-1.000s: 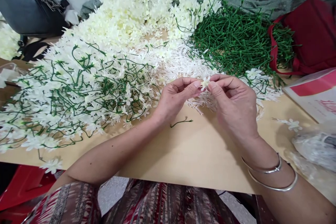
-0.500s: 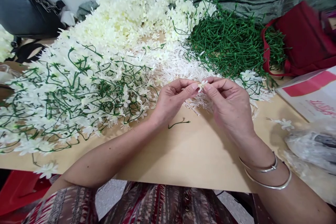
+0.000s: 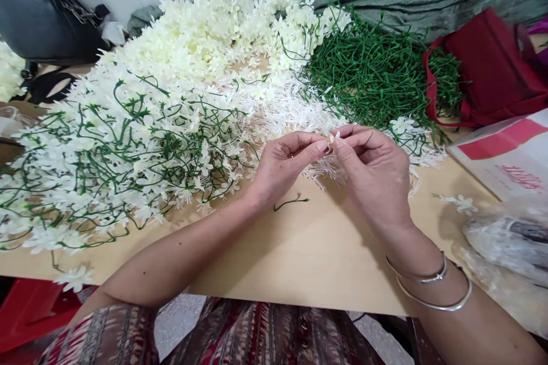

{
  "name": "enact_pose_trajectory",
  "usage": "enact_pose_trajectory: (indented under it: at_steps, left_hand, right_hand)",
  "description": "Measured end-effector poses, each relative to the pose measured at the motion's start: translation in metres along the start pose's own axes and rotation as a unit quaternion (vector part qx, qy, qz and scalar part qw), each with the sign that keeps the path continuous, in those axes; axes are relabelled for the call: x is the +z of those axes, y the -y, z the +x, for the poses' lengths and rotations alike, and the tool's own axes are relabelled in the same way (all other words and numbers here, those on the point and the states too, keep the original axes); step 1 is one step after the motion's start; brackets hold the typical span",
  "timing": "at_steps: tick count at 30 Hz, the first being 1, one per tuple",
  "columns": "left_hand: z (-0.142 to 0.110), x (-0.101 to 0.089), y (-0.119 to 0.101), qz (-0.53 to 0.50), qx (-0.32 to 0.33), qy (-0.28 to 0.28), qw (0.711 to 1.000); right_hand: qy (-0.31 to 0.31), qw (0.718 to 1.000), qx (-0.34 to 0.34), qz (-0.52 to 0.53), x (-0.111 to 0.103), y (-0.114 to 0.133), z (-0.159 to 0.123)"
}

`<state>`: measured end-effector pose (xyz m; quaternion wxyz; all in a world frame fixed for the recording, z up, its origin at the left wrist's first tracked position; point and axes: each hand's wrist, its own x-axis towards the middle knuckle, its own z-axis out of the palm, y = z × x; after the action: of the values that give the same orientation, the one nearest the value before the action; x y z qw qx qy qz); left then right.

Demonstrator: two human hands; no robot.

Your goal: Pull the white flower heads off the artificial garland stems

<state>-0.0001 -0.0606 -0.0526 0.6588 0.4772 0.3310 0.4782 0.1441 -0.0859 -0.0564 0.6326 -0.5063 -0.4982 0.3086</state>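
Over the middle of the table, my left hand (image 3: 287,164) and my right hand (image 3: 373,168) meet fingertip to fingertip. Both pinch a small white artificial flower (image 3: 334,137), which is mostly covered by the thumbs and fingers. Behind the hands spreads a pile of thin white flower stamens (image 3: 286,108). A single green plastic stem (image 3: 291,201) lies on the table below my left hand. To the left is a large heap of white flowers with green stems (image 3: 141,137). A tangle of bare green stems (image 3: 377,68) sits beyond my right hand.
Cream flower heads (image 3: 201,34) are heaped against the tiled wall. A black bag (image 3: 47,17) stands far left. On the right are a red bag (image 3: 492,63), a white and pink box (image 3: 509,148) and plastic wrapping (image 3: 509,245). One loose flower (image 3: 464,204) lies near the box.
The flower between my fingertips has turned and shows less of its petals now. Both hands stay in nearly the same place, still pinching.
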Motion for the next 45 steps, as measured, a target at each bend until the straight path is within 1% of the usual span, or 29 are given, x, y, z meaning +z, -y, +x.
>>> enact_pose_trajectory:
  at_steps: [3, 7, 9, 12, 13, 15, 17, 19, 21, 24, 26, 30, 32, 33, 36, 38, 40, 42, 45]
  left_hand:
    - [0.001, 0.000, 0.003, -0.008, 0.001, -0.001, 1.000]
    - [0.001, 0.001, 0.002, -0.018, 0.002, 0.010, 1.000]
    - [0.000, 0.001, 0.000, -0.021, 0.005, 0.015, 1.000]
    - [-0.001, 0.001, -0.003, -0.015, 0.001, 0.025, 1.000]
    - [-0.002, 0.001, -0.003, -0.014, -0.004, 0.033, 0.999]
    - [-0.003, 0.000, -0.002, -0.022, -0.010, 0.050, 0.998]
    - [-0.004, -0.001, 0.000, -0.031, -0.009, 0.062, 0.998]
    - [-0.005, -0.002, 0.001, -0.031, -0.006, 0.063, 0.998]
    - [-0.006, -0.001, 0.000, -0.026, -0.006, 0.067, 0.997]
    - [-0.007, -0.001, -0.003, -0.019, -0.002, 0.069, 0.997]
    - [-0.007, -0.003, -0.007, -0.009, 0.007, 0.062, 0.998]
    - [-0.005, -0.009, -0.013, 0.035, 0.043, 0.043, 0.998]
    - [-0.005, -0.009, -0.013, 0.068, 0.063, 0.051, 0.994]
    - [-0.005, -0.009, -0.012, 0.082, 0.070, 0.058, 0.993]
    - [-0.005, -0.005, -0.009, 0.094, 0.079, 0.068, 0.990]
    - [-0.006, -0.003, -0.006, 0.095, 0.085, 0.055, 0.990]
    - [-0.005, -0.003, -0.005, 0.106, 0.090, 0.049, 0.989]
    - [-0.004, -0.004, -0.005, 0.109, 0.091, 0.048, 0.989]
    - [-0.001, -0.007, -0.006, 0.094, 0.097, 0.045, 0.990]
  right_hand:
    - [0.003, 1.000, 0.003, -0.005, 0.001, 0.000, 0.000]
    - [0.048, 0.995, 0.047, 0.070, -0.002, -0.012, 0.004]
    - [0.061, 0.992, 0.048, 0.095, -0.006, -0.017, 0.007]
    - [0.069, 0.991, 0.042, 0.106, -0.013, -0.021, 0.012]
    - [0.081, 0.990, 0.043, 0.107, -0.015, -0.021, 0.014]
    - [0.126, 0.986, 0.042, 0.096, -0.020, -0.021, 0.017]
    - [0.161, 0.984, 0.020, 0.076, -0.022, -0.020, 0.018]
    - [0.159, 0.985, -0.015, 0.062, -0.024, -0.019, 0.019]
    - [0.133, 0.988, -0.044, 0.061, -0.024, -0.019, 0.019]
    - [0.110, 0.990, -0.058, 0.060, -0.027, -0.020, 0.020]
    - [0.116, 0.990, -0.037, 0.068, -0.029, -0.020, 0.022]
    - [0.145, 0.981, 0.063, 0.113, -0.029, -0.020, 0.024]
    - [0.158, 0.974, 0.101, 0.126, -0.027, -0.019, 0.024]
    - [0.161, 0.972, 0.109, 0.129, -0.026, -0.018, 0.023]
    - [0.152, 0.975, 0.095, 0.130, -0.021, -0.016, 0.019]
    - [0.138, 0.981, 0.071, 0.120, -0.019, -0.016, 0.015]
    - [0.132, 0.983, 0.061, 0.110, -0.017, -0.016, 0.013]
    - [0.140, 0.982, 0.070, 0.106, -0.016, -0.015, 0.012]
    - [0.172, 0.976, 0.080, 0.105, -0.017, -0.013, 0.013]
